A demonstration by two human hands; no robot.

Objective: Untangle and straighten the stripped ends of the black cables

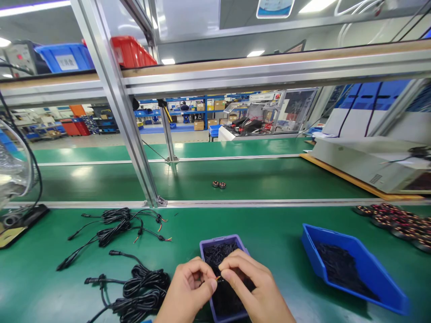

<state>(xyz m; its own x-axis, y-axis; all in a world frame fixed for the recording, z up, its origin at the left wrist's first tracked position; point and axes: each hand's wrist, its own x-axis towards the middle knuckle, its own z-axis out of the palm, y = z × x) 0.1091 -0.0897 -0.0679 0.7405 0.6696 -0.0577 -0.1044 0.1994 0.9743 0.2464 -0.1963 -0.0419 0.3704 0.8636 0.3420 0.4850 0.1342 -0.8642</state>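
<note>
Both hands meet at the bottom centre, over a small purple tray (222,242) filled with short black pieces. My left hand (186,289) is closed in a pinch on a thin wire end with an orange tip. My right hand (251,282) is also pinched, its fingertips touching the same wire end from the right. What exactly sits between the right fingers is too small to name. Coiled black cables (143,287) lie just left of my left hand.
More black cable bundles (116,224) with bare wire ends lie at the left. A blue bin (350,269) of black pieces stands at the right, with several round wound coils (397,222) beyond it. Two small round parts (218,184) sit on the belt. A fan (15,170) stands far left.
</note>
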